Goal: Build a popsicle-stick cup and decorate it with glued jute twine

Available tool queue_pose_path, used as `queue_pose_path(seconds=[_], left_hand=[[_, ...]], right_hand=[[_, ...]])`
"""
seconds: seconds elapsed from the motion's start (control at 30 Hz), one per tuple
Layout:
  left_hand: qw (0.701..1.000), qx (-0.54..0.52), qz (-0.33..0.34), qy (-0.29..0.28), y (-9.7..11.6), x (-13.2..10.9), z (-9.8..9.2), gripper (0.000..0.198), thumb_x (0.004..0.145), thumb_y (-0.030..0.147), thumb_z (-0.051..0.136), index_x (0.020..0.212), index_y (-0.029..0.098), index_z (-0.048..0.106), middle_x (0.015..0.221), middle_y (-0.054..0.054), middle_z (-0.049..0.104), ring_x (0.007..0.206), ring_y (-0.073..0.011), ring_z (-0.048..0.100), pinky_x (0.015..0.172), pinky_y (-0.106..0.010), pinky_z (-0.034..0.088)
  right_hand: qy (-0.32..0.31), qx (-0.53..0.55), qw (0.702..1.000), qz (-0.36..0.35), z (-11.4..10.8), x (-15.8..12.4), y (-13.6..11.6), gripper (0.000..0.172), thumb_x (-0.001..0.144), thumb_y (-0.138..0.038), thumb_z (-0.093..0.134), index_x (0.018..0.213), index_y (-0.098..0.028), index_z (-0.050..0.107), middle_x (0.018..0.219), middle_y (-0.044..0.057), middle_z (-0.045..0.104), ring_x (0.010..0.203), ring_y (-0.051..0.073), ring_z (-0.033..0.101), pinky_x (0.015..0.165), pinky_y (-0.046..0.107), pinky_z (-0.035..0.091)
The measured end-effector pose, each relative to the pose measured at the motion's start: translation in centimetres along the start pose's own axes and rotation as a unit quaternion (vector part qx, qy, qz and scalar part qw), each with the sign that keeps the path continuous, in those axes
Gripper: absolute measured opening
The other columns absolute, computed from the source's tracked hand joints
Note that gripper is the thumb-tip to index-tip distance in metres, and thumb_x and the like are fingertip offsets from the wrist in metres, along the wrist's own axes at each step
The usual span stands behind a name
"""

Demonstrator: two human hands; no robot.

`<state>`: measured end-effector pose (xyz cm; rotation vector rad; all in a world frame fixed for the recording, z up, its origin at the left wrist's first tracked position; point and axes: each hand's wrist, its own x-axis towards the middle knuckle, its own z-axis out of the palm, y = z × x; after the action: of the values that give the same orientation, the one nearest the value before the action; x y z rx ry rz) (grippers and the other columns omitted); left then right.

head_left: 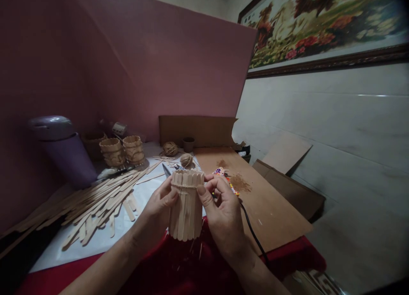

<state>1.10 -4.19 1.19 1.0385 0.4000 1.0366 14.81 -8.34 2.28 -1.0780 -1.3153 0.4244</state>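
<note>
Between my hands is an upright cup made of wooden craft sticks [185, 214], with rounded stick ends along its rim and base. A thin twine [187, 187] runs around its upper part. My left hand [161, 203] is closed on the cup's left side, thumb near the twine. On the right, my right hand [223, 214] pinches the cup's upper edge beside the twine, its thumb pressed on the front. The fingertips behind the cup are hidden. Just behind it lie dark-bladed scissors [166, 170], partly covered, and a colourful patterned tool [231, 184] with a black cord.
Many loose craft sticks [105, 201] spread over white paper at left. Two finished stick cups [134, 150] stand behind them, near a purple canister [68, 154]. Twine balls [186, 160] and a small dark pot [188, 144] sit at the back. A brown board [271, 214] covers the right side.
</note>
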Motion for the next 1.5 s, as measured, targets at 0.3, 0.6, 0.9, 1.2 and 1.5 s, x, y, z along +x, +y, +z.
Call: queue_pose_path(seconds=[0.3,0.6,0.9,1.2,1.5], left_hand=[[0.994,0.09,0.047,0.031,-0.4,0.1,-0.2,0.047,0.08,0.034,0.068,0.124,0.021,0.057,0.127,-0.012,0.063,0.11,-0.0287,0.062,0.087,-0.033,0.05],[0.979,0.164,0.096,0.073,-0.3,-0.3,-0.1,0.052,0.077,0.03,0.073,0.124,0.02,0.052,0.123,-0.009,0.064,0.109,-0.024,0.06,0.087,-0.028,0.048],[0.981,0.159,0.078,0.082,-0.2,0.0,-0.3,0.039,0.075,0.037,0.074,0.106,0.018,0.06,0.101,-0.007,0.07,0.089,-0.0204,0.065,0.073,-0.026,0.051],[0.99,0.118,0.033,0.075,0.0,0.4,-1.2,0.043,0.074,0.041,0.074,0.108,0.017,0.065,0.098,-0.01,0.072,0.083,-0.0197,0.066,0.071,-0.026,0.051],[0.988,0.119,0.028,0.099,-0.4,0.8,-1.8,0.039,0.069,0.043,0.077,0.097,0.017,0.067,0.087,-0.006,0.072,0.073,-0.0166,0.064,0.064,-0.024,0.049]], right_hand=[[0.02,-0.075,0.997,-0.023,0.5,-0.8,0.3,0.022,0.092,-0.033,0.053,0.074,-0.02,0.051,0.097,0.008,0.054,0.096,0.021,0.055,0.077,0.034,0.049],[0.022,-0.059,0.996,-0.059,0.7,-1.2,0.8,0.017,0.093,-0.029,0.051,0.079,-0.02,0.052,0.1,0.007,0.057,0.096,0.019,0.056,0.082,0.034,0.047],[0.024,-0.093,0.99,-0.103,1.2,-1.8,1.1,0.012,0.094,-0.023,0.05,0.082,-0.02,0.054,0.106,0.008,0.055,0.105,0.02,0.054,0.089,0.037,0.045],[-0.002,-0.091,0.992,-0.09,0.9,-1.1,0.4,0.011,0.092,-0.021,0.05,0.084,-0.02,0.057,0.103,0.008,0.056,0.099,0.02,0.057,0.079,0.034,0.052],[-0.003,-0.126,0.989,-0.079,0.6,-1.1,0.4,0.005,0.088,-0.018,0.054,0.083,-0.019,0.055,0.08,0.003,0.06,0.074,0.016,0.059,0.064,0.028,0.048]])
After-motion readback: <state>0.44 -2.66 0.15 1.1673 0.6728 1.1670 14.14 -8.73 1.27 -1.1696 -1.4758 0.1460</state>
